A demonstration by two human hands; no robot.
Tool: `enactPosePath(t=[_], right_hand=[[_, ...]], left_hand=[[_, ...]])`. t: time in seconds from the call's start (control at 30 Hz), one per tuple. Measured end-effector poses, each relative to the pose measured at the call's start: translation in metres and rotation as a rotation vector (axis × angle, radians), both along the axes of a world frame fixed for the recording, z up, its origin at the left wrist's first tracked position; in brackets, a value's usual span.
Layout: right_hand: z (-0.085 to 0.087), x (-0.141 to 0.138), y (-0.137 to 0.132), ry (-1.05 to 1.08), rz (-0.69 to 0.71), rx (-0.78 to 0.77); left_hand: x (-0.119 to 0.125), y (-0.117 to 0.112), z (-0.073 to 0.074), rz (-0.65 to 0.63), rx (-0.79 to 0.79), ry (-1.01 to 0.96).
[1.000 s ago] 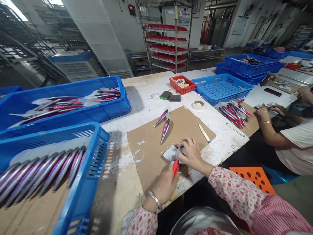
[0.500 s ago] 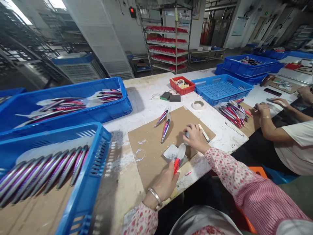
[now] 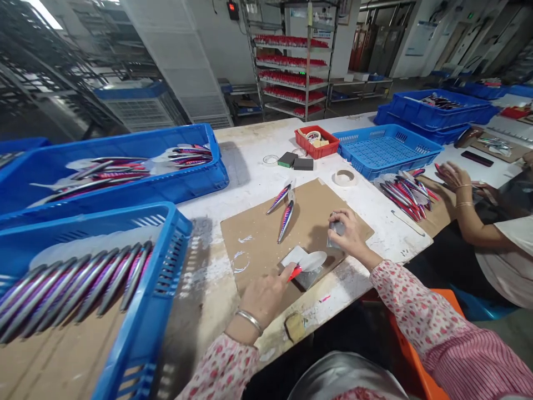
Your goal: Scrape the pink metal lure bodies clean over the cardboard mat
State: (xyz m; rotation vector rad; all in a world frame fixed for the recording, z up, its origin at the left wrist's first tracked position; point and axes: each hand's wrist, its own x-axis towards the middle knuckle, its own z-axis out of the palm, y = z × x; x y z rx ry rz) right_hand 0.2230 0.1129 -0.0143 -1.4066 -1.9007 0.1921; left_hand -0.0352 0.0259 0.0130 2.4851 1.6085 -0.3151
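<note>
My left hand point(image 3: 264, 291) grips a red fishing lure point(image 3: 295, 272) with a clear oval lip point(image 3: 313, 261). Most of the lure's body is hidden by the fingers. Under the lip, a grey-white square sheet point(image 3: 291, 256) lies on the brown cardboard point(image 3: 258, 233). To the right, my right hand point(image 3: 350, 230) is closed around a small grey block point(image 3: 335, 233) at the cardboard's right side. Two striped lures with clear lips rest farther back on the cardboard: one lure point(image 3: 278, 200) left, another lure point(image 3: 285, 222) nearer.
Blue crates point(image 3: 177, 233) of lures stand left. Behind the cardboard are dark blocks point(image 3: 303, 164), a tape roll point(image 3: 344, 178), a red basket point(image 3: 335, 145) and a blue basket point(image 3: 391, 130). At right, a co-worker's hand point(image 3: 456, 178) is near a lure pile point(image 3: 403, 194).
My left hand has turned the lure so its lip points right over the sheet. My right hand has lifted the grey block rightward. The pale stick beside that hand no longer shows.
</note>
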Motion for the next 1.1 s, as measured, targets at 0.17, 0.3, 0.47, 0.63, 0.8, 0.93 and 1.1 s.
enactPosePath(t=[0.17,0.3,0.47,0.63,0.8,0.93,1.1], right_hand=[[0.008,-0.041,-0.005,-0.25,0.173,-0.179],[0.011,-0.086,-0.005,-0.302,0.241,-0.199],[0.016,-0.067,-0.003,-0.317,0.326,-0.188],[0.02,-0.07,-0.006,-0.386,0.288,-0.173],[0.02,-0.077,-0.006,-0.346,0.346,-0.161],[0.023,-0.07,-0.006,-0.391,0.311,-0.214],[0.023,-0.08,-0.007,-0.338,0.359,-0.145]], left_hand=[[0.003,0.006,-0.002,-0.035,0.061,0.068],[0.004,0.004,0.001,-0.03,0.055,0.11],[0.006,0.002,0.005,-0.029,0.03,0.111],[0.006,0.005,0.006,-0.025,-0.002,0.099],[0.006,0.003,0.004,-0.005,0.012,0.088],[0.007,0.002,0.003,-0.019,0.02,0.107],[0.007,0.001,0.001,0.005,0.028,0.098]])
